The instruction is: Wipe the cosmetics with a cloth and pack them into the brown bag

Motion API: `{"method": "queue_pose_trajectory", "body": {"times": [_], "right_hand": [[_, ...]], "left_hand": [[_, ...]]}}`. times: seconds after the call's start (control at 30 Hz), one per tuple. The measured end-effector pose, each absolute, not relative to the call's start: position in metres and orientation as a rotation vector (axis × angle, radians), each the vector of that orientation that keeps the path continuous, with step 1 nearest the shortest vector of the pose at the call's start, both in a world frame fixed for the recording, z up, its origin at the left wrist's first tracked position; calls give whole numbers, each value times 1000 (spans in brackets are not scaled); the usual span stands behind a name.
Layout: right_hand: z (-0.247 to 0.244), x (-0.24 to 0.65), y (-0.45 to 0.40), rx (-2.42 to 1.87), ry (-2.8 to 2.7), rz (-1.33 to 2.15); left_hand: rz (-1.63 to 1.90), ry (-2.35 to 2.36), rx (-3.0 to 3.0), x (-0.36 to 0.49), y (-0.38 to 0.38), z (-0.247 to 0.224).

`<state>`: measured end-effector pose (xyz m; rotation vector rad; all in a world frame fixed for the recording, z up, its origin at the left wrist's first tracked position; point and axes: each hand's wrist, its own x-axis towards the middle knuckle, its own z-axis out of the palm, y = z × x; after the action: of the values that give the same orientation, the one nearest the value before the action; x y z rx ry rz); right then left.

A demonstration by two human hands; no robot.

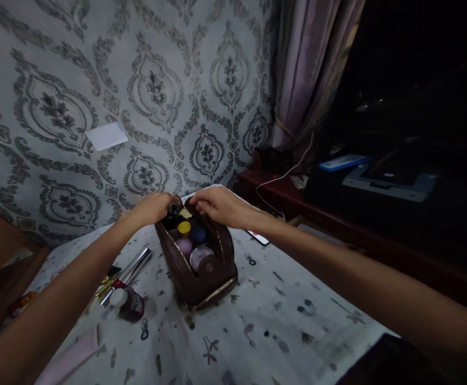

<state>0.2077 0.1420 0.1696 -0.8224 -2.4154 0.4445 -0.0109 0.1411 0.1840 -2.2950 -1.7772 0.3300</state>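
A brown makeup bag with gold zip teeth stands unzipped on a patterned white sheet. Inside are a yellow-capped container, a dark blue round item, a lilac round item, a clear round jar and a gold-topped item. My left hand is closed at the bag's far left rim, close to a dark glossy item. Across from it, my right hand has its fingers curled over the far right rim. The fingertips of both hands are partly hidden.
Left of the bag lie a silver tube, a dark white-capped bottle and a pink tube. A phone lies partly behind my right forearm. Beyond are a dark red cabinet with a white cable and the patterned wall.
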Motion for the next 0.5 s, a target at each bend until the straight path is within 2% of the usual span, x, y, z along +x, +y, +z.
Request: {"method": "queue_pose_trajectory", "body": {"times": [0.3, 0.5], "right_hand": [[136, 222, 147, -808, -2168, 528], [129, 223, 148, -742, -2095, 546]], "left_hand": [[512, -1788, -2225, -2, 164, 183], [427, -1828, -2211, -1, 162, 182]]}}
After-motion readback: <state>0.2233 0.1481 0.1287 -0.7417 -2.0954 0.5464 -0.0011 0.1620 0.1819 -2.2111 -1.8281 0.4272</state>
